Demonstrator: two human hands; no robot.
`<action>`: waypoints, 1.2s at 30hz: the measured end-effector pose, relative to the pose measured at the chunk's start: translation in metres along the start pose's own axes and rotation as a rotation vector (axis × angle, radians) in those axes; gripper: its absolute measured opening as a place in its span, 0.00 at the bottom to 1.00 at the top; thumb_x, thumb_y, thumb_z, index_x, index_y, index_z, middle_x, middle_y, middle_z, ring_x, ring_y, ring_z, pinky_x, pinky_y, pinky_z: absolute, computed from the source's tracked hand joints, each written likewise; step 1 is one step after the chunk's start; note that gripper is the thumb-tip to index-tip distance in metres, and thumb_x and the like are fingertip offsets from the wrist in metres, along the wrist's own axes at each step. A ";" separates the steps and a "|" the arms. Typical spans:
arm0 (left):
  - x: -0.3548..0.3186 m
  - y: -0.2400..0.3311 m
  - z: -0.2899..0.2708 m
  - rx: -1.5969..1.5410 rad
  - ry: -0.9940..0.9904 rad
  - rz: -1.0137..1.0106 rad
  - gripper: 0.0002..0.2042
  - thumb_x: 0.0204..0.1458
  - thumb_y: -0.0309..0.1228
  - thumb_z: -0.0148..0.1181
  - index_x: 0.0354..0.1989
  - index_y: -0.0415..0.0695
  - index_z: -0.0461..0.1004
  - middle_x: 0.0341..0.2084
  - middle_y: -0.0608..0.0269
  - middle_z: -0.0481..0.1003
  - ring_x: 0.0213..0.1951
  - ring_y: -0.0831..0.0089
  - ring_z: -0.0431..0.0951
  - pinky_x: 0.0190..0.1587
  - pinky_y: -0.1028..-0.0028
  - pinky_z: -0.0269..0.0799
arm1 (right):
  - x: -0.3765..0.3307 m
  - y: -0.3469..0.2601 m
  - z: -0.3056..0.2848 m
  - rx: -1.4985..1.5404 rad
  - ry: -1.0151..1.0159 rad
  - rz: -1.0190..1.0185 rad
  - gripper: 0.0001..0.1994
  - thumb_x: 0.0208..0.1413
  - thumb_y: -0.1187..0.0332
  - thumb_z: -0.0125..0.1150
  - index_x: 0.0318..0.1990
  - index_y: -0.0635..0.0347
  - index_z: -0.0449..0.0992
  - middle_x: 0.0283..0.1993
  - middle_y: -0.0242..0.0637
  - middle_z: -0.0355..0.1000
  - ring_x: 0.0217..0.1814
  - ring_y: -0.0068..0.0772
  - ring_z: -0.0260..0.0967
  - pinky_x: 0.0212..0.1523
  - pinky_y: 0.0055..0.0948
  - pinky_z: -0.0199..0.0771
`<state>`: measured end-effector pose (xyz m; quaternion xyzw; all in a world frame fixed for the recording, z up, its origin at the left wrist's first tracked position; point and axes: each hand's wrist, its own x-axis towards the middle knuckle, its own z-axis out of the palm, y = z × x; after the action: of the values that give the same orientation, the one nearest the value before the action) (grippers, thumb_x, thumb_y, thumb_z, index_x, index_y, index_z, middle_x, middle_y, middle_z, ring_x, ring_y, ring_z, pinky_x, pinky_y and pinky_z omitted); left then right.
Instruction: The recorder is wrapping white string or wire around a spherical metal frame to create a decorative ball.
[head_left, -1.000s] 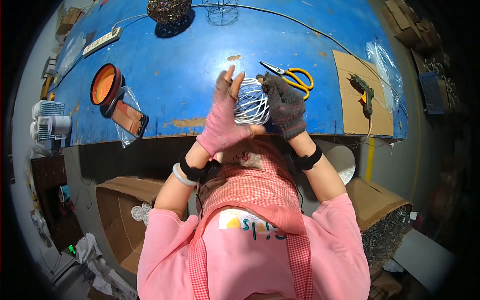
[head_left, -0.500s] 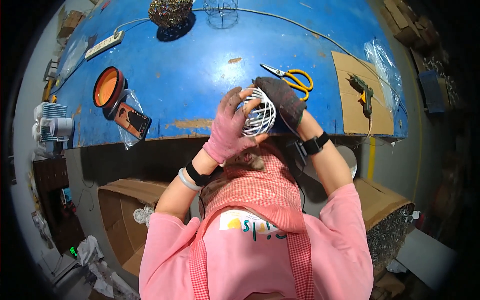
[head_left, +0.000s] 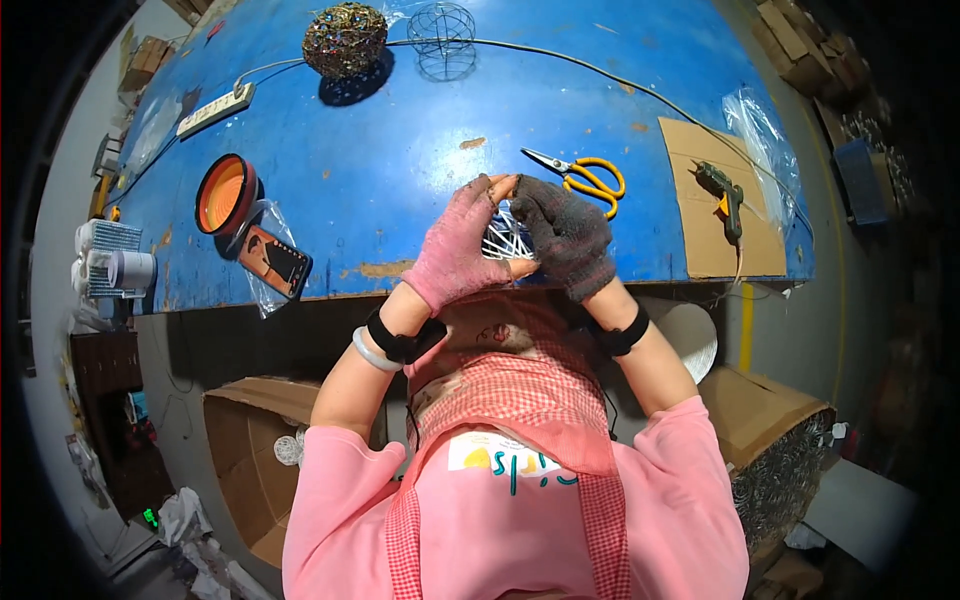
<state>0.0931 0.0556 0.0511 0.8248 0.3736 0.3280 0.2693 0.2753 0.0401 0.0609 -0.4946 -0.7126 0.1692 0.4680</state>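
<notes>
Between my two gloved hands is a small ball woven of white strands [head_left: 507, 238], held at the front edge of the blue table. My left hand [head_left: 460, 245], in a pink glove with bare fingertips, curls round the ball's left side, with fingers above and thumb below. My right hand [head_left: 566, 235], in a dark grey glove, is bent over its right side and hides much of it. Just beyond the right hand lie yellow-handled scissors [head_left: 597, 182], blades partly open.
A glue gun [head_left: 725, 205] rests on a cardboard sheet [head_left: 685, 245] at the right. Leftward are an orange bowl [head_left: 226, 195], a phone [head_left: 275, 262] and a power strip [head_left: 215, 110]. Farther back stand a dark glittery ball [head_left: 345, 42] and a wire sphere frame [head_left: 441, 42].
My right hand has turned and closed over the white ball, covering more of it. The left hand keeps its hold. The whole view has shifted slightly.
</notes>
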 end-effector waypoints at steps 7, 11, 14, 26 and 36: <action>-0.003 -0.002 -0.001 -0.003 0.042 -0.002 0.43 0.33 0.42 0.79 0.62 0.45 0.66 0.59 0.52 0.67 0.61 0.52 0.67 0.65 0.60 0.64 | 0.021 -0.024 -0.050 -0.221 -0.100 -0.237 0.12 0.56 0.69 0.63 0.47 0.56 0.80 0.40 0.43 0.79 0.40 0.46 0.79 0.40 0.36 0.78; -0.006 -0.002 -0.004 0.014 0.010 0.032 0.45 0.32 0.46 0.79 0.63 0.46 0.66 0.60 0.52 0.66 0.62 0.52 0.66 0.65 0.59 0.63 | 0.025 -0.019 -0.057 -0.178 -0.087 -0.208 0.09 0.57 0.69 0.61 0.45 0.56 0.80 0.44 0.43 0.79 0.43 0.47 0.78 0.43 0.38 0.78; -0.008 0.003 -0.003 0.021 0.011 0.088 0.46 0.33 0.48 0.78 0.64 0.46 0.65 0.61 0.51 0.65 0.63 0.50 0.65 0.65 0.58 0.63 | 0.031 -0.003 -0.045 -0.108 -0.101 -0.113 0.10 0.60 0.69 0.57 0.46 0.56 0.80 0.42 0.41 0.80 0.42 0.44 0.79 0.41 0.35 0.78; -0.019 -0.006 0.003 0.336 0.099 0.245 0.50 0.33 0.52 0.76 0.68 0.49 0.61 0.69 0.46 0.53 0.70 0.45 0.53 0.68 0.53 0.54 | 0.011 0.018 0.004 0.050 -0.060 -0.026 0.12 0.61 0.65 0.54 0.46 0.56 0.81 0.44 0.43 0.79 0.45 0.46 0.78 0.45 0.37 0.77; 0.001 0.004 0.012 -0.068 0.034 -0.006 0.49 0.36 0.47 0.76 0.67 0.40 0.58 0.62 0.48 0.63 0.64 0.48 0.62 0.68 0.57 0.57 | 0.012 -0.006 -0.017 -0.117 -0.103 -0.160 0.11 0.54 0.70 0.60 0.45 0.53 0.78 0.43 0.40 0.79 0.43 0.47 0.77 0.43 0.39 0.77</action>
<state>0.1042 0.0511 0.0466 0.8085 0.3694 0.3533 0.2917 0.2853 0.0440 0.0797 -0.4533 -0.7816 0.1144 0.4130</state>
